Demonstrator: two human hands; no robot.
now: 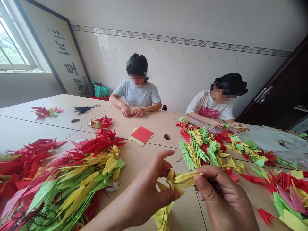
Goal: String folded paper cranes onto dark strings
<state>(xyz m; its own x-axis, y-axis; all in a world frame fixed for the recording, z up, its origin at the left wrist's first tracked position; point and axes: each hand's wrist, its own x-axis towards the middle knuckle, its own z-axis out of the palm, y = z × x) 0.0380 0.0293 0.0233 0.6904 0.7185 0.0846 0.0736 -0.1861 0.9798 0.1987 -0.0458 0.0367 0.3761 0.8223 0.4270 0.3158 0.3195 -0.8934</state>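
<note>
Folded-paper heap at left. Left hand: thumb and forefinger wide apart around yellow folded paper, raised above table; grip behind, cannot tell. Right hand pinches its end; light pressure should spare the creases.

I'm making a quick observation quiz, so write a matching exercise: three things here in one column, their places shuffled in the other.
1. folded yellow paper piece
2. square red paper sheet
3. turquoise bag

A. beyond the beige table
B. on a yellow-green paper sheet
C. pinched in the camera wearer's right hand

Pairs: 1-C, 2-B, 3-A
</note>
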